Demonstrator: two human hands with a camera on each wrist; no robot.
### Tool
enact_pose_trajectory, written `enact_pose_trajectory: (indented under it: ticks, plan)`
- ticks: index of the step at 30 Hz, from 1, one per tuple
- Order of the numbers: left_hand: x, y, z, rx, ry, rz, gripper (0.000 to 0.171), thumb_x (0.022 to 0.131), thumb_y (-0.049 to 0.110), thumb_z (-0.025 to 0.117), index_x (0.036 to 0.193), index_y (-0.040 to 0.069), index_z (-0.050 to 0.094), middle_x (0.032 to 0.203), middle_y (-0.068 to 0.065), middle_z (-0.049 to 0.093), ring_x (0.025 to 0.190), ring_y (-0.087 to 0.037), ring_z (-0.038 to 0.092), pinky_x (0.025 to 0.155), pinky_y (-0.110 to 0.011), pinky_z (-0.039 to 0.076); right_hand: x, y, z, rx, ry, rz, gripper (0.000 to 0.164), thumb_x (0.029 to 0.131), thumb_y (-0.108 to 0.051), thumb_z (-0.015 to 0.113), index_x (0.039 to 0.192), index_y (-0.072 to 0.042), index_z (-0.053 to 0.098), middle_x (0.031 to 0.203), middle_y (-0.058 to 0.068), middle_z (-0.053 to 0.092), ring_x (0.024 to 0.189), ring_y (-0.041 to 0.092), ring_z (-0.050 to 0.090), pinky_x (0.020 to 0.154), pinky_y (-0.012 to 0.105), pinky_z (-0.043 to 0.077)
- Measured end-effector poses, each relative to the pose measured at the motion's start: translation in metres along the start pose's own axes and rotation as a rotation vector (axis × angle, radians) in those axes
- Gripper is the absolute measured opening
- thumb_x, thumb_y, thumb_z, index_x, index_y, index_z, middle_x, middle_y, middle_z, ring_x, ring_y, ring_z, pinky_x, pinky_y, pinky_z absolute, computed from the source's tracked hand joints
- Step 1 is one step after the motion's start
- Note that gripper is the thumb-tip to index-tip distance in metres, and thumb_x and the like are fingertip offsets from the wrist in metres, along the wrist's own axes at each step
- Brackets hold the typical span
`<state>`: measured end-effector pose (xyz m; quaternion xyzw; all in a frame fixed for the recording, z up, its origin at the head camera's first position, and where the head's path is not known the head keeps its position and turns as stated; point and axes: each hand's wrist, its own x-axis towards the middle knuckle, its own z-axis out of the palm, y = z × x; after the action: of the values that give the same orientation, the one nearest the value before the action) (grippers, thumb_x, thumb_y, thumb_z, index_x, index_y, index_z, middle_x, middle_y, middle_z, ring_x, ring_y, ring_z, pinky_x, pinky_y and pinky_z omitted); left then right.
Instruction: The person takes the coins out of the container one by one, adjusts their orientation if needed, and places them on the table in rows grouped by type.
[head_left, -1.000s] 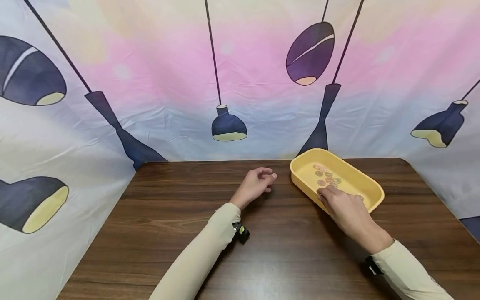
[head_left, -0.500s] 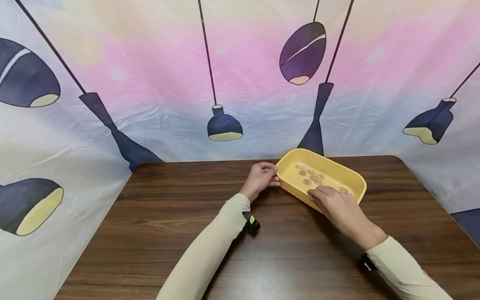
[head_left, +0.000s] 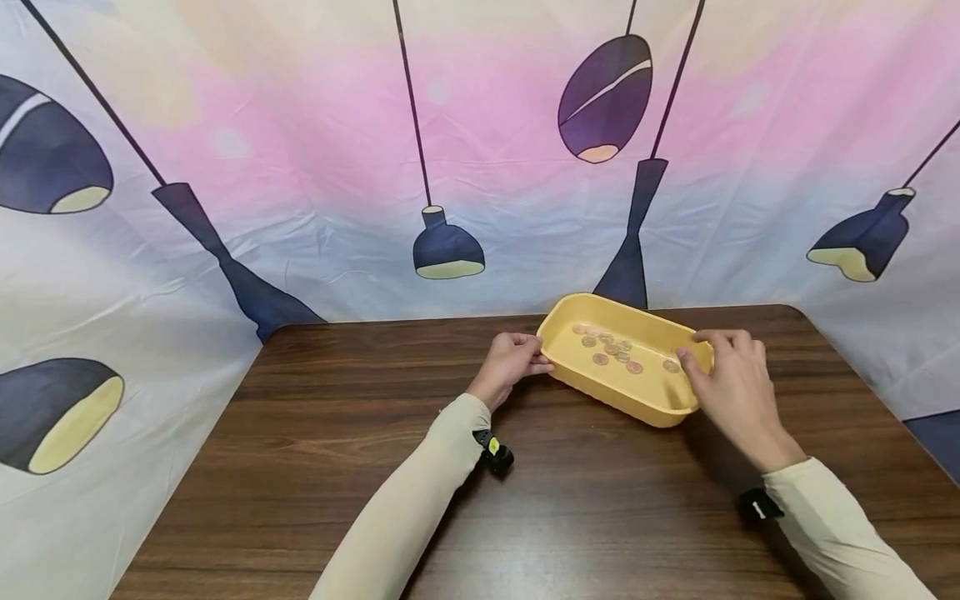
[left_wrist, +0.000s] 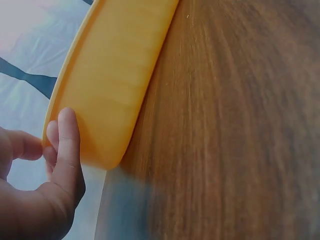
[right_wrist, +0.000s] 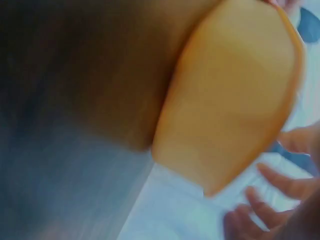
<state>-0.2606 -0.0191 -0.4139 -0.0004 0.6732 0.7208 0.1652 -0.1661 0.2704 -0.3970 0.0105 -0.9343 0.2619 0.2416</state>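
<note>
A yellow plastic tray [head_left: 611,392] lies on the brown table, with several coins [head_left: 612,350] on its floor, copper and duller ones. At its left end, my left hand [head_left: 512,363] pinches the rim between thumb and fingers. The left wrist view shows those fingers [left_wrist: 69,145] against the tray's outer wall. Over the tray's right end is my right hand [head_left: 738,387], thumb and fingers spread around the rim. In the right wrist view its fingers [right_wrist: 287,182] are parted and blurred, beside the rim, with nothing in their grasp.
The wooden tabletop [head_left: 375,433] carries the tray near its back edge. Behind it hangs a cloth [head_left: 322,150] printed with dark lamps. A black strap with a small camera [head_left: 495,454] sits on the left wrist.
The tray has shifted left, and my left hand has come to grip its left end. My right hand has moved from the front rim to the right end, its fingers spreading.
</note>
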Motion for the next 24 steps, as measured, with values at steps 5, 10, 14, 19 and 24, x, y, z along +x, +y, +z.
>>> enact_pose_trajectory:
  ticks: [5,10,14,19,24]
  plan:
    - [-0.006,-0.002,-0.01,0.001,0.009,-0.007,0.034,0.108,0.005,0.049,0.133,-0.017,0.056,0.087,-0.01,0.065,0.076,-0.011,0.071,0.084,-0.027,0.064,0.005,0.007,-0.001,0.07,-0.15,0.146,0.054,0.107,-0.026,0.062,0.136,0.017,0.049,0.119,0.033,0.054,0.099,0.043,0.059,0.075,0.054,0.051]
    - [-0.011,-0.002,-0.019,0.007,0.008,-0.017,0.035,0.108,0.005,0.046,0.133,-0.017,0.055,0.088,-0.01,0.065,0.077,-0.011,0.072,0.085,-0.027,0.064,0.015,0.011,0.006,0.245,-0.325,0.237,0.062,0.111,-0.033,0.053,0.143,0.019,0.041,0.098,0.023,0.066,0.065,0.022,0.068,0.058,0.033,0.059]
    - [-0.015,-0.003,-0.028,0.019,0.023,-0.024,0.035,0.108,0.008,0.045,0.131,-0.016,0.056,0.088,-0.01,0.064,0.076,-0.012,0.073,0.083,-0.027,0.064,0.024,0.009,0.014,0.381,-0.407,0.304,0.061,0.113,-0.031,0.048,0.144,0.021,0.039,0.087,0.015,0.064,0.059,0.015,0.066,0.055,0.032,0.062]
    - [-0.023,-0.002,-0.039,0.023,0.054,-0.045,0.034,0.108,0.01,0.044,0.131,-0.013,0.054,0.088,-0.011,0.062,0.073,-0.013,0.072,0.081,-0.028,0.065,0.032,0.002,0.027,0.537,-0.43,0.388,0.052,0.115,-0.024,0.042,0.144,0.019,0.039,0.097,0.016,0.06,0.062,0.011,0.062,0.057,0.028,0.061]
    - [-0.033,0.0,-0.051,0.042,0.075,-0.048,0.031,0.108,0.013,0.045,0.127,-0.011,0.053,0.088,-0.011,0.06,0.072,-0.014,0.071,0.078,-0.031,0.066,0.039,-0.008,0.039,0.648,-0.437,0.468,0.048,0.116,-0.021,0.041,0.145,0.017,0.038,0.112,0.018,0.055,0.066,0.009,0.059,0.059,0.024,0.061]
